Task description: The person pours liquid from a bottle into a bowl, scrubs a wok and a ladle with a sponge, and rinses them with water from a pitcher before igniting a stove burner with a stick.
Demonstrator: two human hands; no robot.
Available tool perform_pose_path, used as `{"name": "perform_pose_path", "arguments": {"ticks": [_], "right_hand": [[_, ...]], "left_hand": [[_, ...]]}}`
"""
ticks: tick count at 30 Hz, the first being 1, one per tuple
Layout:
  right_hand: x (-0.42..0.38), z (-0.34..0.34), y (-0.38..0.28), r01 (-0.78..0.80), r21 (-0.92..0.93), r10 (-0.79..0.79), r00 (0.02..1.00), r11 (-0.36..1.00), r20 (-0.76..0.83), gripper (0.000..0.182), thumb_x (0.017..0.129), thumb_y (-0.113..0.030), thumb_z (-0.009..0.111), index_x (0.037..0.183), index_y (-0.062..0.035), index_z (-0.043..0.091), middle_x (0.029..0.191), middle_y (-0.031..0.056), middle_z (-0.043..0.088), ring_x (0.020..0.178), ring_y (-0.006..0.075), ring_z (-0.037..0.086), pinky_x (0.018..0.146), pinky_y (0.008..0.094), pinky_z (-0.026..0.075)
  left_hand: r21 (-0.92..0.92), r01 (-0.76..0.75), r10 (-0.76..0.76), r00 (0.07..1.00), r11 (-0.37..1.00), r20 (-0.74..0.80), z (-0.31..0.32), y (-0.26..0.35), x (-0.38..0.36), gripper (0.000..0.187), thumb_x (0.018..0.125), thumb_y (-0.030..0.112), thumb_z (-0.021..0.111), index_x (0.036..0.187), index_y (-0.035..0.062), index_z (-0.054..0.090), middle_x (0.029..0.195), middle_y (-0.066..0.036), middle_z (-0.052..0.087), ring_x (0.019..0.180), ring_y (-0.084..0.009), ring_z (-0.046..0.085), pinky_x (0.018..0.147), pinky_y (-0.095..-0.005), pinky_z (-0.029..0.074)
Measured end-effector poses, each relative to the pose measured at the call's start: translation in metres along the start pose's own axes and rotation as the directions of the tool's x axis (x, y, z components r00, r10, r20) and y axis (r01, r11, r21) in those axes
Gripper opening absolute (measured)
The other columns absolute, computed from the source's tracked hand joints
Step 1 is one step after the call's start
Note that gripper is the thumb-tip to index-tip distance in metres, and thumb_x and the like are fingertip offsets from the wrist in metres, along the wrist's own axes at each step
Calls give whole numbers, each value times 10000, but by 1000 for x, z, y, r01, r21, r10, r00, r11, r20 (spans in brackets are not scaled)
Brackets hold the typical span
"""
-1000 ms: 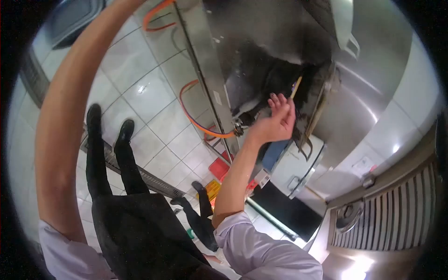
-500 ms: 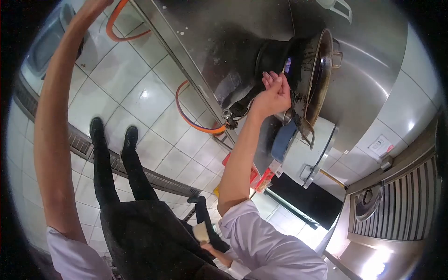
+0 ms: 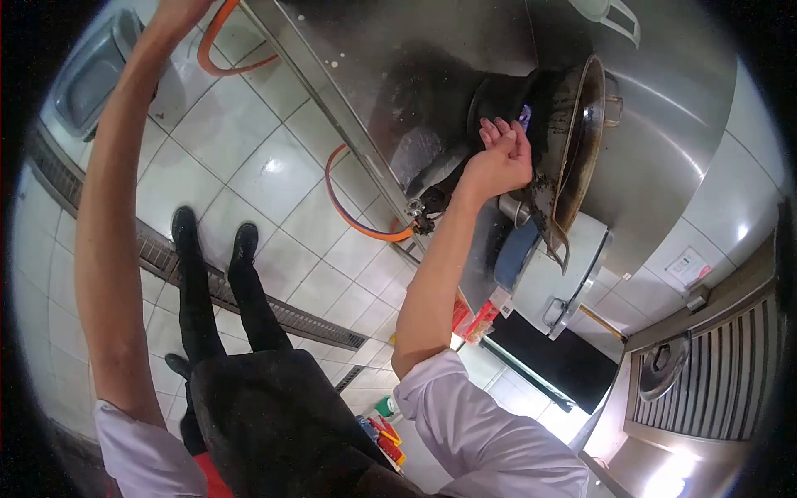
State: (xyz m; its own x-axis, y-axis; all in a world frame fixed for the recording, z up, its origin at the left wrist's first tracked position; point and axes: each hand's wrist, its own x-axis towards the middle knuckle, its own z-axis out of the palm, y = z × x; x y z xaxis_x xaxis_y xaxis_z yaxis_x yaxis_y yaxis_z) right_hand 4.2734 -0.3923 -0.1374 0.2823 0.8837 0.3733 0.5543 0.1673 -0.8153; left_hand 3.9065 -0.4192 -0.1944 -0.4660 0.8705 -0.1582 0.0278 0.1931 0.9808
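Observation:
My right hand [image 3: 501,159] is beside the burner, close to a small blue flame [image 3: 525,116]. Thumb and index finger are pinched together, the other fingers curled; whatever they may hold is too small to make out. A large dark, soot-crusted wok [image 3: 581,141] sits tilted in view over the burner, its handle [image 3: 558,246] pointing toward the lower right. Near the top left edge, my left hand [image 3: 181,10] is partly cut off beside an orange hose [image 3: 207,51], its fingers out of sight.
A steel counter [image 3: 365,50] carries a metal cup [image 3: 514,209] and a blue container [image 3: 513,256]. A grey basin [image 3: 91,83] is at upper left, a drain grate [image 3: 224,286] crosses the floor, and a round lid [image 3: 664,365] hangs at right. Another person's red garment [image 3: 214,477] shows below.
The whole view has shifted slightly. The other person's hand with a pale block has gone from the lower middle; a dark leg and red garment now show at lower left. My right hand stays by the burner.

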Motion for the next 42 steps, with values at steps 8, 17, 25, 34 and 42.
{"name": "perform_pose_path", "arguments": {"ticks": [8,17,25,34,42], "right_hand": [[-2,2,-4,19,5,-18,1000,1000,-22,232,904,-35,416,1033,140,496,890,233,603,734,273,648,648,320,547],[-1,1,0,38,9,-37,999,999,-37,221,896,-16,408,1021,136,509,882,226,605,720,263,650,631,312,544],[1,1,0,37,14,-36,999,999,-34,223,899,-21,411,1023,136,510,877,220,607,712,256,648,620,306,542],[1,3,0,41,9,-40,999,999,-37,223,899,-24,421,1027,133,512,875,220,607,712,253,648,611,301,539],[-1,5,0,42,6,-42,999,999,-33,227,897,-33,425,1024,133,516,861,217,610,713,257,650,608,301,540]], "left_hand": [[101,-142,144,990,985,-12,3,-6,7,307,919,190,465,1135,-10,552,830,-54,518,729,-143,474,677,-296,409],[163,-199,198,980,966,25,1,-7,10,308,920,177,459,1121,-33,562,899,-123,597,767,-190,539,720,-334,430],[216,-154,164,986,964,-33,2,1,6,294,916,161,458,1081,-54,571,870,-138,626,820,-201,557,756,-334,432],[150,-275,277,961,950,6,3,-13,12,290,910,155,467,1076,-63,564,862,-135,627,818,-191,557,760,-337,433],[104,-251,252,968,962,0,3,2,-1,304,916,168,471,1083,-70,561,872,-131,631,830,-186,561,769,-332,436]]}}
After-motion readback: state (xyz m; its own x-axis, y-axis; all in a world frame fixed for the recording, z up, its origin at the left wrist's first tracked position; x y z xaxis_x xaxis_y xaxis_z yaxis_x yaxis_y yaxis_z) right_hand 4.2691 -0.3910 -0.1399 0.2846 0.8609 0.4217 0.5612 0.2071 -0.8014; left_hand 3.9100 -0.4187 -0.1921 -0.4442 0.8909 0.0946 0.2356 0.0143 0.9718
